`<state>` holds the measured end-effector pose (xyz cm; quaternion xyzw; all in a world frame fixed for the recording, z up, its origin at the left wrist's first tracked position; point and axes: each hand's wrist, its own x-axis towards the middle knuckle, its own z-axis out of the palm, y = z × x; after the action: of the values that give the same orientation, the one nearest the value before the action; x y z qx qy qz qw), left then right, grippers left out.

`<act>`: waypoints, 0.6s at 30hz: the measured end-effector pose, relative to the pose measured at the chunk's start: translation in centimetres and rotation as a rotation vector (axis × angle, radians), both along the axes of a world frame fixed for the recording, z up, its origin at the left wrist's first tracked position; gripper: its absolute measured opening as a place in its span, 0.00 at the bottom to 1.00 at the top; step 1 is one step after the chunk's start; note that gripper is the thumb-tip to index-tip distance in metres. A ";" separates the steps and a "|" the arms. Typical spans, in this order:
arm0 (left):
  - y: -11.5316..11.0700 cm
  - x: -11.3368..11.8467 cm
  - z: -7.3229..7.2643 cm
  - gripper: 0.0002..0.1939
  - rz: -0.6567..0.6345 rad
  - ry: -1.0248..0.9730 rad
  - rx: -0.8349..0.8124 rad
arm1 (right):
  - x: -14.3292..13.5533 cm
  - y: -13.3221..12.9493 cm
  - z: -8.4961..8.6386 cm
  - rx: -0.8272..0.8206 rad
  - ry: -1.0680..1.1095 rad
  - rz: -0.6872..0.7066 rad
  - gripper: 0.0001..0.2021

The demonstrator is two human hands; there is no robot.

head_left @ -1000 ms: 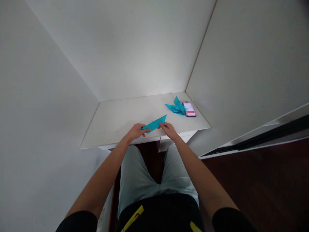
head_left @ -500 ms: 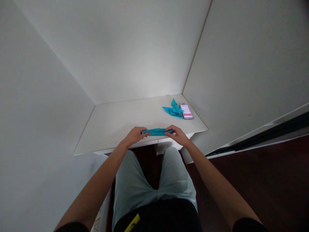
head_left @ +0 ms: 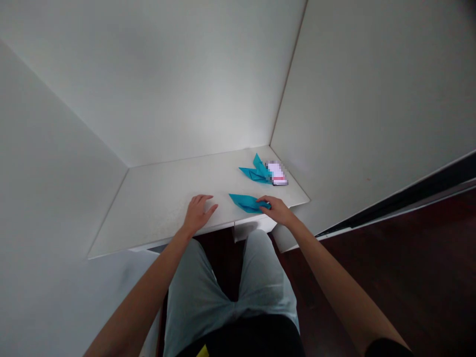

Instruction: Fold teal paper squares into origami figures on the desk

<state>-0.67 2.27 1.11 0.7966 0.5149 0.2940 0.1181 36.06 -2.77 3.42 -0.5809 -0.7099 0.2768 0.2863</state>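
Note:
A folded piece of blue paper, pointed at its left end, is at the front of the white desk. Its right end is pinched between the thumb and fingers of my right hand, which hide part of it. My left hand is to the left, apart from the paper, fingers and thumb spread with nothing between them. Farther back on the desk lie other folded blue paper shapes with pointed tips. They touch or overlap a phone whose screen is blurred out.
The white desk is set into a corner, with a white wall behind and a white panel on the right. A drawer or box hangs under its front edge, above my knees. Dark floor shows at right.
My left hand has let go of the blue paper and moved left, opening. The paper's left end now shows as a point. My right hand still holds its right end. The view has shifted slightly.

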 end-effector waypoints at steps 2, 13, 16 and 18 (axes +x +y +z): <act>-0.1 -0.8 -1.0 0.23 0.071 0.068 0.039 | 0.4 0.5 0.0 -0.038 0.008 -0.018 0.14; -0.8 -0.2 -1.4 0.30 0.132 0.204 0.043 | 1.1 5.7 2.3 -0.169 -0.090 -0.402 0.13; -0.8 -0.2 -1.3 0.29 0.129 0.215 0.035 | 0.9 6.2 2.5 -0.164 -0.220 -0.419 0.12; -0.9 -0.2 -1.2 0.29 0.132 0.217 0.030 | 0.8 6.3 2.5 -0.092 -0.323 -0.418 0.11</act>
<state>-0.86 1.38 -0.07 0.7899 0.5713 0.2211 0.0302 36.90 3.52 5.95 -0.7639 -0.5978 0.1476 0.1934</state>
